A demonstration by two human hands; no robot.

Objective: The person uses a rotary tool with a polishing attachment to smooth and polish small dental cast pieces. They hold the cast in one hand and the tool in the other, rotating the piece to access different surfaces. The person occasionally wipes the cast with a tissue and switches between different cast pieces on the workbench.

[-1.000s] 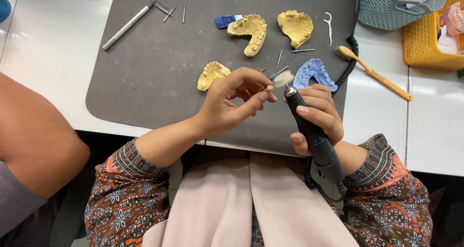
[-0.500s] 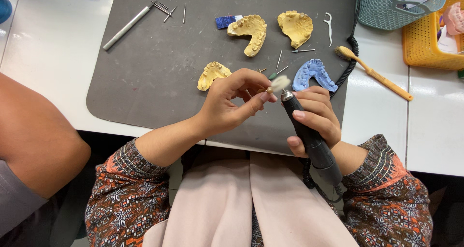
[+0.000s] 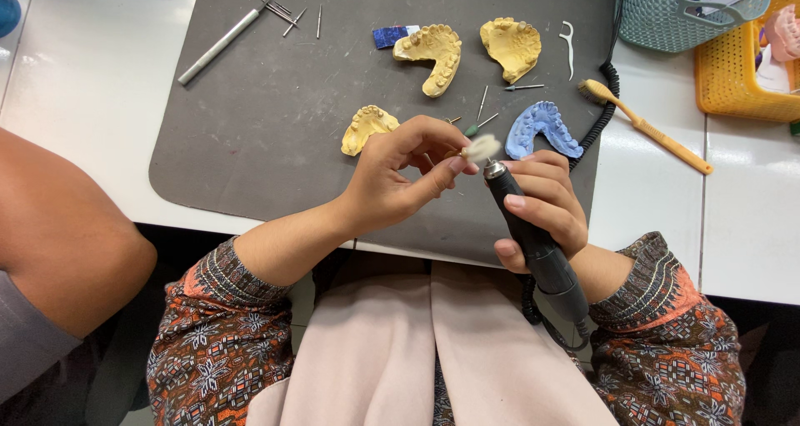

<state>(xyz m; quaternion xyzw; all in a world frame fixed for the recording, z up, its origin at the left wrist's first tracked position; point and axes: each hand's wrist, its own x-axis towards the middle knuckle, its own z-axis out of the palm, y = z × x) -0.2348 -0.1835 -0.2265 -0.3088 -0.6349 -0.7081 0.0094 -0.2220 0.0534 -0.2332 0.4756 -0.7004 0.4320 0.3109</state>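
Note:
My right hand (image 3: 546,205) grips a black rotary handpiece (image 3: 533,243), tip pointing up and left, with a pale round polishing wheel (image 3: 482,148) on its end. My left hand (image 3: 400,176) pinches something small right against that wheel; the piece itself is hidden by the fingers. Both hands hover over the near edge of a dark grey mat (image 3: 275,117). A blue dental cast (image 3: 542,128) lies just behind my right hand, a small yellow cast (image 3: 367,127) behind my left.
Two more yellow casts (image 3: 433,49) (image 3: 510,46) lie further back with loose burs and a metal rod (image 3: 221,45). A brush (image 3: 646,127), a teal basket (image 3: 692,9) and a yellow basket (image 3: 742,67) stand right. Another person's arm (image 3: 58,243) is at left.
The handpiece tip has risen slightly and my left fingers have closed in on the polishing wheel. Everything on the mat has stayed put.

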